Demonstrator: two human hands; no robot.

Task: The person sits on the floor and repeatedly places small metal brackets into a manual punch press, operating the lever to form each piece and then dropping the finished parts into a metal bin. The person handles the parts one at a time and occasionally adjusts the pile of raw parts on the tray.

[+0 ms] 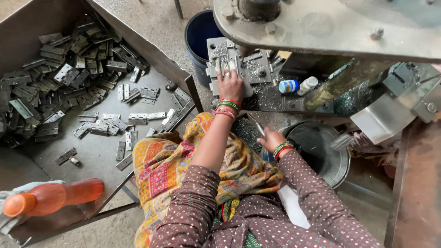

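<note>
**Soft daylight, sharp at centre, stretched at the edges**

Even, soft daylight falls on my bench; nothing is dim or blown out. My left hand (230, 85) on the press plate (234, 69) is crisp, its shadow faint beneath it. Left of the plate, the hinges (78, 78) in the tray (98, 158) catch pale glints. Right of it, the metal guard (376, 121) shows mild glare. Below it, the steel bucket (321, 154) holds a dark interior. Straight edges bow near the corners, and the orange bottle (53, 197) looks slightly soft.
</note>
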